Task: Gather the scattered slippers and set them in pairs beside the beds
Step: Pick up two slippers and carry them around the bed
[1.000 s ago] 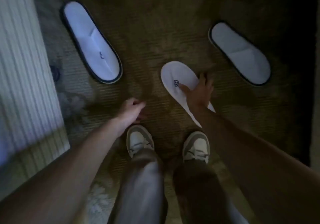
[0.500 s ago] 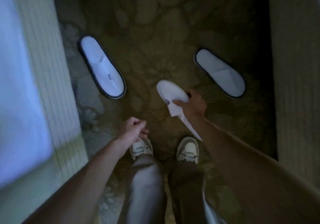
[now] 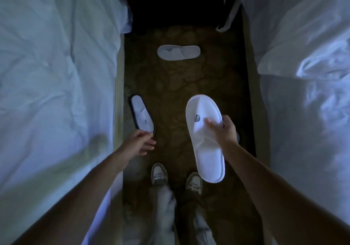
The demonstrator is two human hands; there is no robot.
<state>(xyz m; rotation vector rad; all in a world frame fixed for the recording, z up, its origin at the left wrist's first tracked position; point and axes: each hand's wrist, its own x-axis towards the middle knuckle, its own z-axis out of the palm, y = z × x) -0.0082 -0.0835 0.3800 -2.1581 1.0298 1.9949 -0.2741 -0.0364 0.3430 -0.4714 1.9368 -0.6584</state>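
Right hand (image 3: 225,131) pinches the lifted slipper (image 3: 205,137) across its upper, freeing it for pairing. Left hand (image 3: 141,143), empty and loosely spread, hovers near the left-bed slipper (image 3: 142,116). Far slipper (image 3: 178,52) lies crosswise on the carpet (image 3: 170,85).

1. Hotel twin room, seen from the narrow aisle between two beds.
2. Left bed (image 3: 47,74) and right bed (image 3: 306,112) alike, both under rumpled white duvets, with a pillow (image 3: 303,42) on the right one.
3. Patterned brown carpet (image 3: 170,85) along the aisle, dimly lit.
4. White disposable slippers with a small printed logo, the kind given to guests: one (image 3: 179,52) lying crosswise farther up the aisle, one (image 3: 142,114) beside the left bed, one (image 3: 205,137) gripped in the right hand (image 3: 225,131).
5. Street shoes (image 3: 159,173) on the carpet below.
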